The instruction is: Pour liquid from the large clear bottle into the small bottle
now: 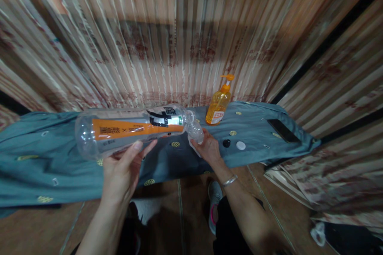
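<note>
My left hand (127,163) holds a large clear plastic bottle (134,127) with an orange label from below. The bottle lies nearly level, its neck pointing right. My right hand (208,147) is closed round a small clear bottle (195,131), tilted with its top up against the large bottle's mouth. Whether liquid passes between them cannot be made out. An orange pump bottle (219,105) stands upright behind my right hand. A black cap (226,143) and a white cap (240,145) lie to the right of that hand.
A blue-green patterned cloth (167,167) covers the narrow table. A dark phone (283,130) lies near its right end. Pleated curtains (191,48) hang behind and at the right. Dark poles stand at both sides. Shoes (214,203) show on the floor below.
</note>
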The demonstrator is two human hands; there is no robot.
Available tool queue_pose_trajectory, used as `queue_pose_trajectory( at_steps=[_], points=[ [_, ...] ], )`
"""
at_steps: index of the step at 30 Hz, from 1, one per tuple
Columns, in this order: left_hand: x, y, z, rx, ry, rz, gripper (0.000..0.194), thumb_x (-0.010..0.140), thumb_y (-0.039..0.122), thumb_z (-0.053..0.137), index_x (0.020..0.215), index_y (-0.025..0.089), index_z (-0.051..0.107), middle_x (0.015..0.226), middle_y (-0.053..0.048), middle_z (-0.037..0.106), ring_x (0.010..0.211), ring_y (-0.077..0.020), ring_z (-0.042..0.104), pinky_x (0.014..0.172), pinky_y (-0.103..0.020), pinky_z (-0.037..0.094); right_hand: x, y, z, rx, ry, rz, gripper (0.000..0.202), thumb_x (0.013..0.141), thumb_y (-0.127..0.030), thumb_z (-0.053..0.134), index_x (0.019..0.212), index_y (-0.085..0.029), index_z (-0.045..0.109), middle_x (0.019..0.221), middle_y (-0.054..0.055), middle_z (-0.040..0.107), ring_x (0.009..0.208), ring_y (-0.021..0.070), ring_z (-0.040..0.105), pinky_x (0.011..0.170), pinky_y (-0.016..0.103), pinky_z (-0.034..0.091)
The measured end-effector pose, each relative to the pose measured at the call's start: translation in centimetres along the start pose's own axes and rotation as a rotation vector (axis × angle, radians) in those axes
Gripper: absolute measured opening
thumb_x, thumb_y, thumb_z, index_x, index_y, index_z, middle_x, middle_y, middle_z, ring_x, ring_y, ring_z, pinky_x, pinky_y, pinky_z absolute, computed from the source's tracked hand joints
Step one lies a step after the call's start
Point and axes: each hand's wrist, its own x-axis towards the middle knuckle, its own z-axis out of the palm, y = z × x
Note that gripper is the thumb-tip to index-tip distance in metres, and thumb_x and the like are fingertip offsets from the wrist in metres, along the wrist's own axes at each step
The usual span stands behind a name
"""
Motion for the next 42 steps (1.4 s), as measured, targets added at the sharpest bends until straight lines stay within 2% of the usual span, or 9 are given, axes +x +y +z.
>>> queue_pose_trajectory(
  at_steps=[7,12,18,25,42],
  points=[
    [-0.04,0.14,0.21,-0.002,0.012,-0.005,0.062,0.04,0.042,0.11,0.094,0.03,0.081,0.092,0.0,0.086,0.095,-0.0302,0.082,0.09,-0.057,0.071,-0.01,-0.05,-0.19,0.027,-0.015,-0.003,0.056,0.087,-0.038,0.08,0.133,-0.012,0.063,0.115,0.019,0.081,0.106,0.0301,0.079,0.092,0.038,0.062],
    [0.0,0.08,0.1,-0.004,0.004,-0.012,0.057,0.039,0.041,0.11,0.086,0.028,0.08,0.087,0.001,0.085,0.091,-0.0276,0.081,0.088,-0.057,0.071,-0.01,-0.06,-0.24,0.023,-0.02,0.002,0.056,0.087,-0.039,0.08,0.133,-0.012,0.061,0.113,0.016,0.081,0.106,0.0292,0.079,0.092,0.037,0.06],
    [0.05,0.05,-0.01,-0.008,-0.01,-0.009,0.049,0.043,0.04,0.109,0.077,0.027,0.078,0.081,0.002,0.083,0.09,-0.0262,0.081,0.088,-0.055,0.071,0.03,-0.29,-0.42,0.029,-0.05,0.028,0.06,0.087,-0.038,0.081,0.136,-0.01,0.06,0.118,0.02,0.079,0.11,0.0305,0.078,0.095,0.037,0.059],
    [0.07,-0.13,-0.16,-0.016,-0.015,-0.002,0.043,0.045,0.04,0.109,0.072,0.026,0.077,0.083,0.001,0.084,0.09,-0.0263,0.081,0.087,-0.053,0.072,0.05,-0.28,-0.5,0.046,-0.042,0.017,0.057,0.087,-0.038,0.08,0.134,-0.012,0.061,0.116,0.018,0.08,0.109,0.0304,0.078,0.093,0.036,0.059],
    [0.08,-0.17,-0.12,-0.023,-0.013,-0.005,0.043,0.043,0.039,0.109,0.068,0.026,0.076,0.082,0.001,0.084,0.088,-0.0262,0.082,0.085,-0.053,0.073,-0.01,0.02,-0.03,0.016,-0.01,-0.001,0.056,0.087,-0.039,0.081,0.133,-0.012,0.063,0.113,0.017,0.08,0.104,0.0295,0.078,0.091,0.037,0.061]
  ],
)
